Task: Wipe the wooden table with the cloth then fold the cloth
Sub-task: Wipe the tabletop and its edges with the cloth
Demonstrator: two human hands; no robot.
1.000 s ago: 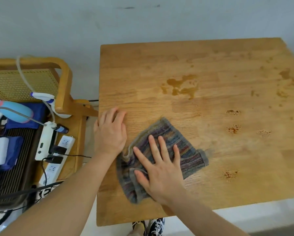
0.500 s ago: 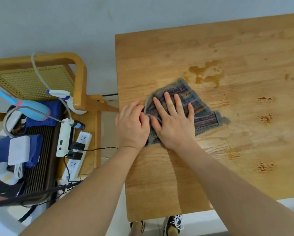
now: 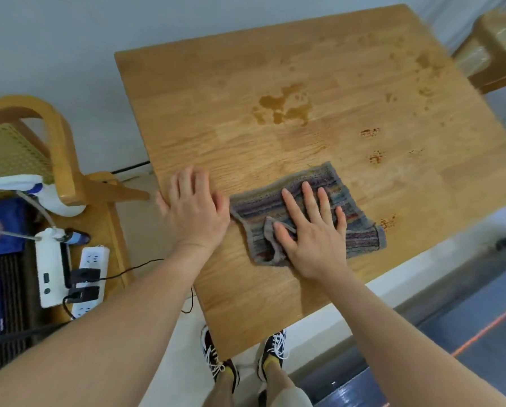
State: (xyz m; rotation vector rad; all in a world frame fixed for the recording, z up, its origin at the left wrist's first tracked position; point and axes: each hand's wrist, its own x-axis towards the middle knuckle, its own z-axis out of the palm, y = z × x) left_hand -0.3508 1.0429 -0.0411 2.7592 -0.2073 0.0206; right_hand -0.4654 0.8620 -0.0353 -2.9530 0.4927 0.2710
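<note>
The right hand [image 3: 313,230] covers the middle of the cloth [image 3: 360,233]. The left hand's [image 3: 193,207] fingertips are blurred. The right edge cuts off a chair [image 3: 492,45] and the surface's [image 3: 216,113] near corner.

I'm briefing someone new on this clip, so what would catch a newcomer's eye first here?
First, the right hand pressing flat on a striped cloth near the front of the wooden table, with the left hand flat on the wood beside it. Next, the brown puddle at the table's middle, beyond the cloth, and smaller brown spots further right, not yet wiped.
</note>
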